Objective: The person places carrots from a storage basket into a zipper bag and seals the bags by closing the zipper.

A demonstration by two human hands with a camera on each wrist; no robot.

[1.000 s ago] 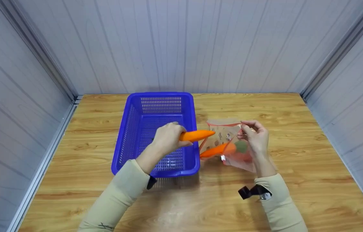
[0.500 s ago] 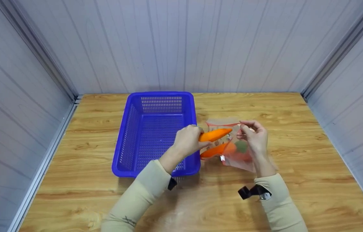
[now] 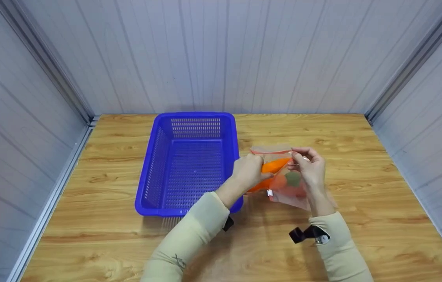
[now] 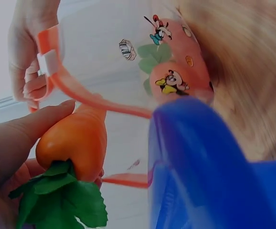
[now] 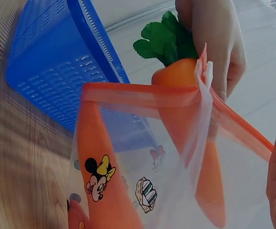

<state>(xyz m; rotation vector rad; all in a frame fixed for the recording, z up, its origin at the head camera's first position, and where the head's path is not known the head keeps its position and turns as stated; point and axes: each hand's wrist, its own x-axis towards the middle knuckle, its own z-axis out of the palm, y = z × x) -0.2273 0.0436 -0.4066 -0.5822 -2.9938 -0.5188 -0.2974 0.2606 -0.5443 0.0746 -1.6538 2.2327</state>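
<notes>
The left hand (image 3: 247,171) is now sliding its gripped, tapered orange carrot (image 3: 276,166) partway into a clear, red-rimmed plastic bag (image 5: 169,191) the right hand (image 3: 312,169) is apparently pinching.

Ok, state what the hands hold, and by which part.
The left hand grips a carrot near its leafy end; the right hand pinches the bag at its rim.

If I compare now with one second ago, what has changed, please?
The left hand moved right, from over the basket to the mouth of the clear bag, carrying the carrot; its tip is now inside the bag. Nothing was grasped or let go. The right hand still pinches the bag's edge, and the basket stayed put.
</notes>
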